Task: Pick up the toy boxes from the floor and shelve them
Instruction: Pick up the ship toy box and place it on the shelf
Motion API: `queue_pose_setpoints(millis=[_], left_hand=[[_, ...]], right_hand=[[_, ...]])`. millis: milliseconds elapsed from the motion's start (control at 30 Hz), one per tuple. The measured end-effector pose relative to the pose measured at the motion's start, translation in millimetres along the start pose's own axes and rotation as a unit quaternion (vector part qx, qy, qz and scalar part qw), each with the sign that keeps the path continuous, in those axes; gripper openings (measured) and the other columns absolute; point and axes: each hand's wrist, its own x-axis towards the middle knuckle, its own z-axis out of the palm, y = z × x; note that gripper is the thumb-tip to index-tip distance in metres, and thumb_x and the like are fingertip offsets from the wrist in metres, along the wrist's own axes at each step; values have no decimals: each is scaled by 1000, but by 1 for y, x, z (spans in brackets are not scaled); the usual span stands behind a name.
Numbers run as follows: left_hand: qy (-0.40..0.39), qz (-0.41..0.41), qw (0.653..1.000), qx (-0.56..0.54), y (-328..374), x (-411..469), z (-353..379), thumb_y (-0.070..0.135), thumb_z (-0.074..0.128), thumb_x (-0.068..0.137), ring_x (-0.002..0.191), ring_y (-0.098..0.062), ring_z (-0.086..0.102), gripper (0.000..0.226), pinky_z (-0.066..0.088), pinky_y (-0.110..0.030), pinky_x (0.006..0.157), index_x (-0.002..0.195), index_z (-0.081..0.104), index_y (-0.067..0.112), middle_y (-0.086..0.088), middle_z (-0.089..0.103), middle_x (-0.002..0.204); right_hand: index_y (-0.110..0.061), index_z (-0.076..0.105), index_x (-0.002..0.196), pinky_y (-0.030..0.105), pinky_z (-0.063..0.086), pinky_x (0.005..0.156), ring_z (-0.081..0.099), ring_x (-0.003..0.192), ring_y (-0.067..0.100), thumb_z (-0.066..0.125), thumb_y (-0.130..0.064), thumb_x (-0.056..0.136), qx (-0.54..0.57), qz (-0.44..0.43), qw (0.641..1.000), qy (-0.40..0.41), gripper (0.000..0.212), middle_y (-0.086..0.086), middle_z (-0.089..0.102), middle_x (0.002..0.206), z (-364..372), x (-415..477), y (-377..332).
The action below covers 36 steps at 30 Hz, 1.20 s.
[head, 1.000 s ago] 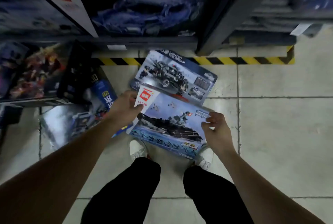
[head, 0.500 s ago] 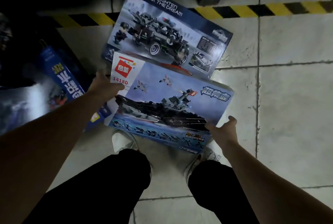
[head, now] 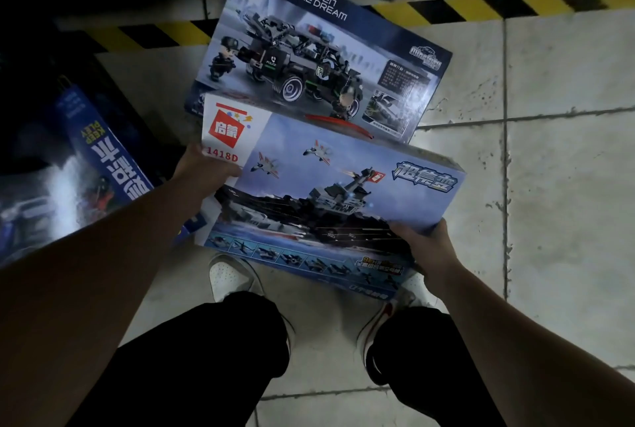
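Hands — left, right — grip opposite ends of warship box.

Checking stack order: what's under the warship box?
Under the warship box: police-car box at the far edge, white shoes at the near edge. Police-car box's near strip is covered.

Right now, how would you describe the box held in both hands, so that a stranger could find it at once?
Find the yellow-and-black hazard stripe on the tiled floor; a police truck box lies partly over it. Overlapping that box's near edge is the aircraft carrier box, gripped by the left hand and the right hand. Only it shows a warship, two jets and the code 1418D.
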Motion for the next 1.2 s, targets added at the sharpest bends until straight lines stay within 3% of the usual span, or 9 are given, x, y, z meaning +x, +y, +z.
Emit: queue_pose_setpoints(millis=[133, 267, 400, 533, 633, 767, 867, 1000, 1200], left_hand=[[-4, 31, 999, -8, 9, -6, -7, 13, 80, 75, 103, -26, 63, 59, 53, -41, 85, 127, 53, 12, -7, 66, 114], [5, 61, 997, -41, 30, -15, -8, 6, 75, 80, 89, -16, 61, 43, 46, -25, 67, 118, 55, 11, -1, 65, 100], [-1, 88, 994, -59, 50, -28, -14, 8, 74, 82, 94, -20, 61, 47, 50, -35, 76, 123, 51, 13, -2, 64, 105], [4, 108, 991, -77, 70, -43, -30, 10, 76, 80, 101, -22, 63, 56, 52, -34, 77, 129, 51, 13, -5, 66, 113], [3, 118, 990, -83, 87, -59, -42, 9, 76, 80, 102, -22, 63, 54, 54, -39, 82, 127, 52, 10, -5, 66, 114], [8, 127, 986, -104, 111, -91, -72, 14, 78, 75, 101, -23, 65, 56, 51, -33, 74, 126, 54, 9, -5, 68, 113], [13, 135, 985, -108, 123, -110, -93, 27, 77, 64, 101, -22, 66, 65, 51, -35, 75, 124, 56, 12, -2, 69, 112], [45, 155, 980, -112, 149, -154, -136, 31, 76, 64, 101, -17, 66, 63, 53, -31, 78, 123, 57, 15, 3, 69, 112], [107, 197, 963, -149, 185, -228, -202, 18, 77, 79, 97, -16, 65, 50, 46, -22, 66, 123, 55, 12, 1, 67, 110]], right_hand=[[-23, 43, 132, 52, 54, 95, 63, 113, 22, 91, -30, 67, 22, -29, 999, 19, 81, -4, 61, 127, -5, -7, -15], [-21, 44, 131, 51, 54, 95, 63, 111, 21, 88, -27, 72, 26, -72, 996, 42, 74, -2, 62, 125, -15, -13, -39], [-18, 44, 132, 48, 54, 97, 63, 113, 18, 87, -24, 74, 27, -122, 991, 57, 73, -3, 62, 126, -28, -27, -67], [-17, 43, 135, 47, 53, 99, 62, 114, 16, 86, -21, 75, 30, -164, 984, 59, 74, -2, 62, 129, -42, -47, -100], [-19, 43, 136, 45, 53, 99, 63, 114, 15, 90, -33, 65, 29, -184, 981, 54, 86, -5, 62, 128, -48, -65, -126], [-18, 42, 135, 47, 53, 98, 63, 113, 18, 90, -29, 68, 41, -203, 977, 41, 83, -2, 63, 127, -59, -102, -161], [-20, 44, 134, 46, 54, 97, 64, 114, 17, 96, -45, 49, 35, -228, 972, 38, 103, -3, 64, 127, -61, -130, -187], [-18, 42, 137, 46, 52, 100, 62, 113, 17, 88, -23, 71, 34, -253, 966, 46, 80, -2, 62, 127, -70, -182, -228], [-18, 42, 137, 41, 52, 99, 62, 111, 14, 85, -21, 75, 29, -308, 950, 38, 75, -3, 62, 125, -75, -266, -292]])
